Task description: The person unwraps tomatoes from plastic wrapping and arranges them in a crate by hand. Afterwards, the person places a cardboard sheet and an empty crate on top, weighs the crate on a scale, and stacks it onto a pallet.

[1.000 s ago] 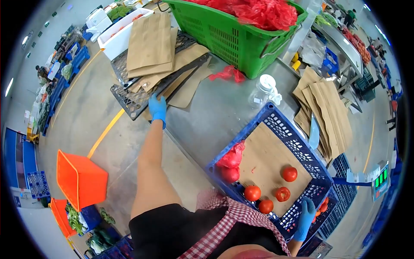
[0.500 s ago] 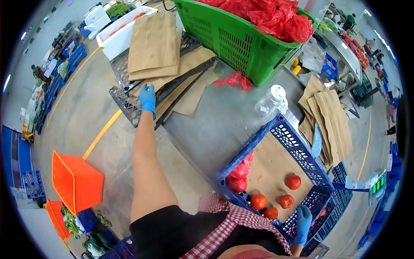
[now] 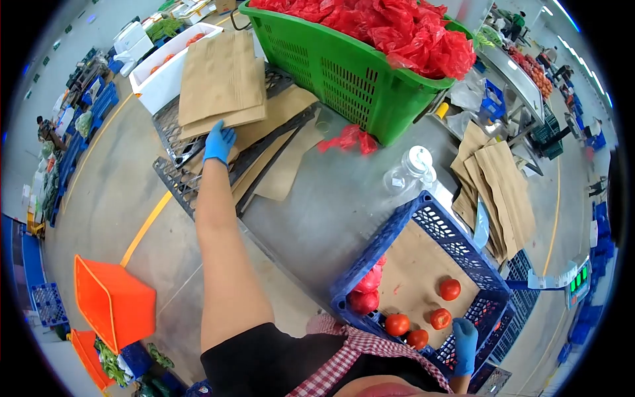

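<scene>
My left hand (image 3: 219, 143), in a blue glove, reaches out to the near edge of the stacked brown cardboard sheets (image 3: 221, 76). Its fingers are apart and touch that edge. Below the stack are dark plastic crates (image 3: 173, 185) with more cardboard between them. My right hand (image 3: 465, 345), also gloved in blue, is at the near right rim of a blue crate (image 3: 349, 271), fingers curled over it. Inside lie a cardboard liner (image 3: 417, 264), several loose tomatoes (image 3: 450, 289) and tomatoes in a red bag (image 3: 365, 291) at the left side.
A green basket (image 3: 311, 59) of red plastic bags (image 3: 423, 33) stands behind the metal table (image 3: 297, 225). A clear jar (image 3: 403, 173) with a white lid sits beyond the blue crate. Cardboard sheets (image 3: 503, 198) lean at right. An orange bin (image 3: 119, 301) stands lower left.
My left hand has moved slightly up to the edge of the top cardboard stack. My right hand stays at the crate rim. The camera view has shifted a little.
</scene>
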Demonstrator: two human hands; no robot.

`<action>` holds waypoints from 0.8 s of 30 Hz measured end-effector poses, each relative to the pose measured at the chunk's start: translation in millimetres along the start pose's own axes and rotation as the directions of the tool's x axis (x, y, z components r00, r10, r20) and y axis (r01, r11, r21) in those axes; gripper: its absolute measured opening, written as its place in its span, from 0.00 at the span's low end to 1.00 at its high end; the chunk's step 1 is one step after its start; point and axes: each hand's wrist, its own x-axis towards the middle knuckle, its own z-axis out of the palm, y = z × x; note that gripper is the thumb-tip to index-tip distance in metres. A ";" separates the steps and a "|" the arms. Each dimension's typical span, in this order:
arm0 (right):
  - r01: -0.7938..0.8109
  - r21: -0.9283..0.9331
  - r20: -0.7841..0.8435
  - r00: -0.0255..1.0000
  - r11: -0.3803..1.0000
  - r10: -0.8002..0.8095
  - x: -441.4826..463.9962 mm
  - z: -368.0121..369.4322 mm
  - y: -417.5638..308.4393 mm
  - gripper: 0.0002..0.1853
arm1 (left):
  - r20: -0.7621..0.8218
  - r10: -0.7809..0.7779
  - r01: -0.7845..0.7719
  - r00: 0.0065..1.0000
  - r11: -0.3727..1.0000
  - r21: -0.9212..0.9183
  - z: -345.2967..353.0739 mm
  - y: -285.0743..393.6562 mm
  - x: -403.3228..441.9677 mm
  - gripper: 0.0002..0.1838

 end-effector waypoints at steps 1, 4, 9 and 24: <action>0.037 -0.034 0.002 0.999 0.999 -0.037 2.1 1.2 -0.5 0.08 | 0.071 0.043 -0.046 0.997 0.998 0.034 7.6 2.7 -15.4 0.11; 0.134 -0.109 0.014 0.991 0.985 -0.134 10.9 6.4 -9.2 0.07 | 0.283 0.042 -0.079 0.958 0.990 0.118 27.6 -18.7 -90.7 0.08; 0.143 0.113 0.061 0.987 0.983 -0.150 19.5 41.8 -92.8 0.09 | 0.293 -0.024 0.046 0.956 0.997 -0.069 21.7 -95.1 -240.1 0.11; -0.032 0.779 0.210 0.954 0.626 -0.212 49.0 138.6 -260.4 0.21 | 0.797 -0.604 -0.146 0.003 0.789 0.598 -41.8 -89.4 -330.9 0.18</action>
